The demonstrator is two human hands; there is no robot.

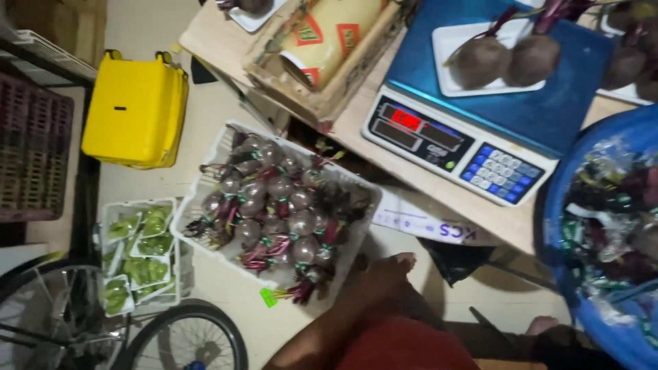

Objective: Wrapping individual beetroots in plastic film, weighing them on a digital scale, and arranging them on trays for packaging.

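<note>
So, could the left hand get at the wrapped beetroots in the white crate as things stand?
Probably yes: the left hand is beside the white crate's near corner, the wrapped beetroots lie heaped and uncovered, and nothing stands between them.

Wrapped beetroots (274, 205) heaped in crate (205, 236)

a yellow case (136, 109) lies far off to the upper left, trays of greens (137, 257) left, bicycle wheel (188, 339) below-left.

Blue tub (558, 205) — cut off right; contents blurred.
</note>
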